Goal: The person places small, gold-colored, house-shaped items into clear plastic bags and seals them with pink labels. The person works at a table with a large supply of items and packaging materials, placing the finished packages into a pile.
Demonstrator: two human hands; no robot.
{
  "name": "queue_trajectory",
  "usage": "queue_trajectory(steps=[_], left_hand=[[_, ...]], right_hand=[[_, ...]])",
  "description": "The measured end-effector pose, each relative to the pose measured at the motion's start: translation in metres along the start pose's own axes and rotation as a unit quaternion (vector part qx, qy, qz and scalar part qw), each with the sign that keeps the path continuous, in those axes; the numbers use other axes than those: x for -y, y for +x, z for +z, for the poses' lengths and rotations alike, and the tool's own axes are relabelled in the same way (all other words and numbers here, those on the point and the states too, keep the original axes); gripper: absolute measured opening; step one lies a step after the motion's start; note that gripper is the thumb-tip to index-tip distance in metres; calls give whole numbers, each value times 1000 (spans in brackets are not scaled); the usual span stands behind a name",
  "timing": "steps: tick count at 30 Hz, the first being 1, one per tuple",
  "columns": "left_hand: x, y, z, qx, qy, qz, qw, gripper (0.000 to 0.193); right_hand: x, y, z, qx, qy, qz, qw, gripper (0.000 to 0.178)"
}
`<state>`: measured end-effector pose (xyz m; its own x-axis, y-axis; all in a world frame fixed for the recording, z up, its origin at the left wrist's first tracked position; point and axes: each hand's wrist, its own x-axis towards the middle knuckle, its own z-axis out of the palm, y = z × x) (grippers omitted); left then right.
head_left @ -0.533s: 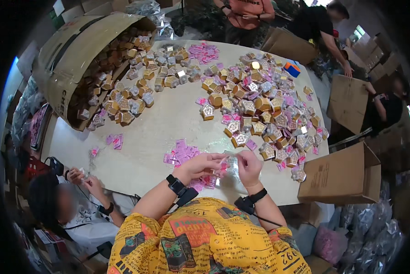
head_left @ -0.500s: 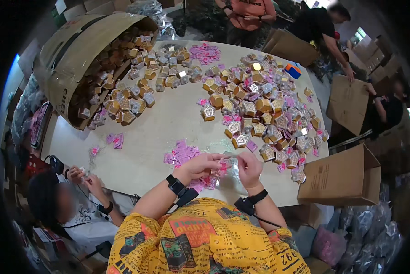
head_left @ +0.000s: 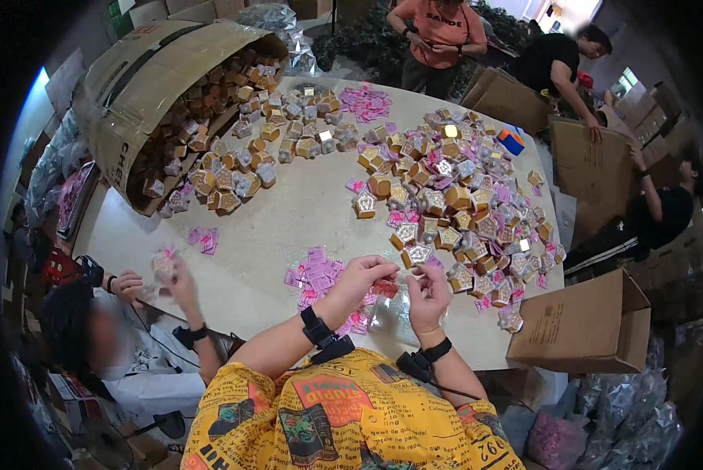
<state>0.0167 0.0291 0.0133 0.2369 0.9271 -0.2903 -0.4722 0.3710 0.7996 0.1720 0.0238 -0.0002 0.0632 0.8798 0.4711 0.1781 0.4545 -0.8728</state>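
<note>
My left hand [head_left: 365,280] is closed in a pinch at the table's near edge, with a small reddish-pink packet [head_left: 384,289] under its fingertips. Close beside it, my right hand [head_left: 428,298] pinches the upper edge of a clear plastic bag [head_left: 391,319]. The bag hangs between both hands, its lower part over the tabletop. Just left of my hands lies a loose heap of pink printed cards [head_left: 317,272], partly covered by my left forearm. To the right spreads a large pile of gold pentagon-shaped boxes [head_left: 448,237], many in clear wrap with pink cards among them.
A big carton [head_left: 124,102] lies tipped at the far left, spilling gold boxes. An open carton [head_left: 563,321] stands at the right edge. A blue-and-orange object [head_left: 511,142] sits at the back right. A co-worker [head_left: 144,345] handles a wrapped item at left; other people stand behind the table.
My hands have stayed close together, the fingertips now pinching nearer each other over the bag. The co-worker at left has raised a wrapped item. My view has shifted slightly.
</note>
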Motion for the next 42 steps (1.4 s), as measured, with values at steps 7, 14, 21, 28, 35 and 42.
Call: queue_trajectory(steps=[7, 14, 21, 28, 35, 42], left_hand=[[8, 0, 0, -55, 22, 25, 998, 14], [13, 1, -11, -82, 330, 196, 920, 13], [-16, -12, -18, 4, 602, 343, 721, 13], [-35, -7, -22, 58, 692, 391, 604, 15], [-65, -5, -14, 19, 674, 399, 622, 22], [-80, 8, -23, 26, 707, 334, 623, 24]], right_hand=[[-4, -2, 20, -3, 200, 240, 950, 3], [-6, 3, 21, 26, 349, 385, 854, 3], [-22, 12, 14, 139, 330, 453, 816, 5], [-22, 22, 21, 188, 364, 486, 772, 4], [-20, 49, 27, 218, 374, 468, 771, 9], [-17, 75, 33, 301, 295, 431, 798, 7]])
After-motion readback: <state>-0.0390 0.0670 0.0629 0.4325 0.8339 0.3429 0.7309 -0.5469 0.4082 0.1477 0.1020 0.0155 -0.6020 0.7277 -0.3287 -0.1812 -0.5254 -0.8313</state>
